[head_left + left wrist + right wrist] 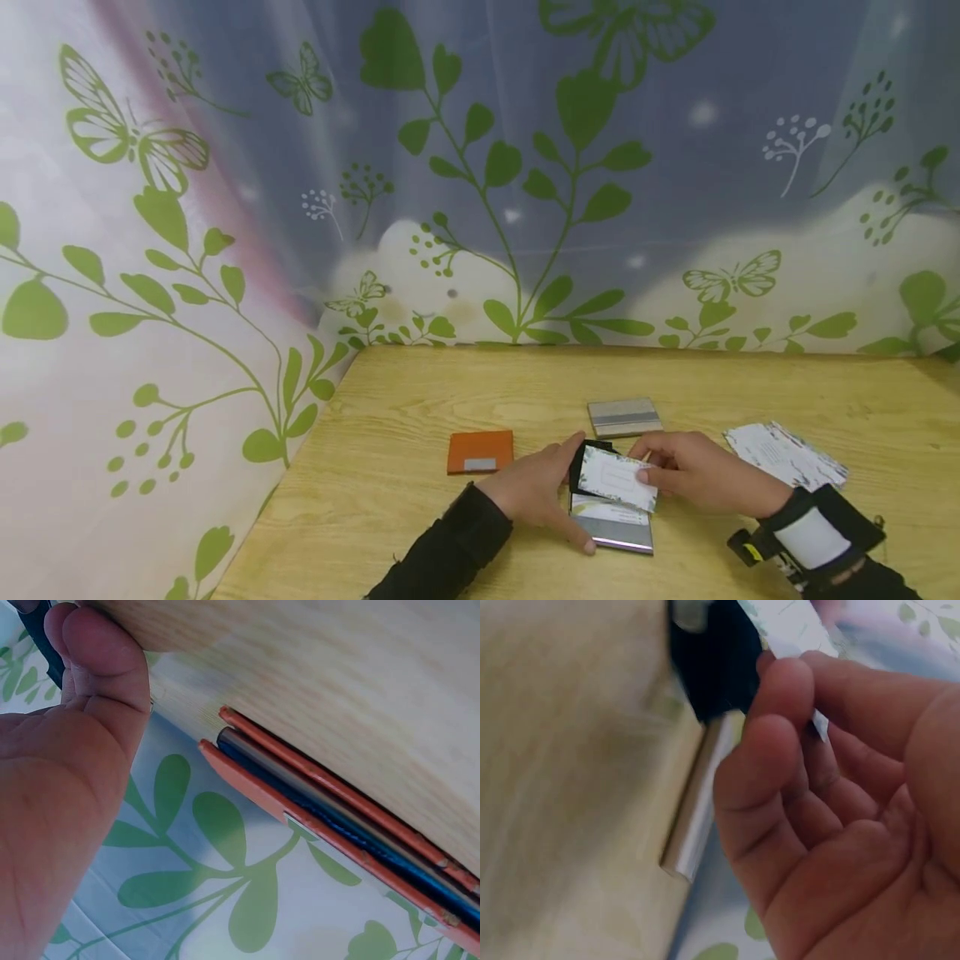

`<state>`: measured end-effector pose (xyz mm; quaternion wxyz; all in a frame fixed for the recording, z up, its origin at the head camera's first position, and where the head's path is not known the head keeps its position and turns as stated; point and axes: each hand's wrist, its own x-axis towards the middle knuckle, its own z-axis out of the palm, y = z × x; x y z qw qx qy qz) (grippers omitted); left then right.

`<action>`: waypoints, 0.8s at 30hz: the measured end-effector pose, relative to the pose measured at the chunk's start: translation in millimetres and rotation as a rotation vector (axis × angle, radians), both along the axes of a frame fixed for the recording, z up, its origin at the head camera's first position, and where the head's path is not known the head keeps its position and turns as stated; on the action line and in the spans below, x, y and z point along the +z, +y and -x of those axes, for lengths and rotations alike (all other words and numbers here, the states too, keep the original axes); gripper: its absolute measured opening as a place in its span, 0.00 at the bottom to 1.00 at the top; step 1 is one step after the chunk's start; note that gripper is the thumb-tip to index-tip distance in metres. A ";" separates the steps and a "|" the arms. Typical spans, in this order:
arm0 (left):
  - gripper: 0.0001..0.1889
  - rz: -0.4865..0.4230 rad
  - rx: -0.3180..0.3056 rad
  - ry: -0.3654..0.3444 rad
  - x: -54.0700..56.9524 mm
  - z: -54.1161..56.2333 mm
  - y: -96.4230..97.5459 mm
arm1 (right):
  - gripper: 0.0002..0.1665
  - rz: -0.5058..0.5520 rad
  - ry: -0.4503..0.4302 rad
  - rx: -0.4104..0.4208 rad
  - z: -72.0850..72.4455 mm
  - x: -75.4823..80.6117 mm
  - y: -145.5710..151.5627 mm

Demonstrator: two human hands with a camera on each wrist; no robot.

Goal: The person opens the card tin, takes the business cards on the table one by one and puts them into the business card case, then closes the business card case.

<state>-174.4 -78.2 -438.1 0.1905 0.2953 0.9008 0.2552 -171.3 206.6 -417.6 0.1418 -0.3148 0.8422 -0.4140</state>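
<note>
An opened card case (613, 537) lies on the table, its black inner lid (577, 468) raised on the far side and printed cards in its lower half. My left hand (534, 487) holds the case at its left side, fingertips at the lid and thumb by the near left corner. In the left wrist view part of the left hand (82, 750) shows, but its contact with the case is hidden. My right hand (693, 473) pinches a white card with a leafy border (617, 477) between thumb and fingers, tilted over the case. The right wrist view shows this card (795, 626) in the pinch.
An orange card case (480, 452) lies left of the left hand. Beyond the hands is a beige case with a grey band (624, 417). Several loose leafy-bordered cards (783, 454) lie behind the right forearm. A patterned curtain (480, 208) hangs along the table's far edge.
</note>
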 end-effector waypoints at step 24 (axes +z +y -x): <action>0.71 0.051 0.008 0.010 3.5 -1.9 0.6 | 0.08 -0.100 0.065 0.038 -5.9 -15.9 -20.9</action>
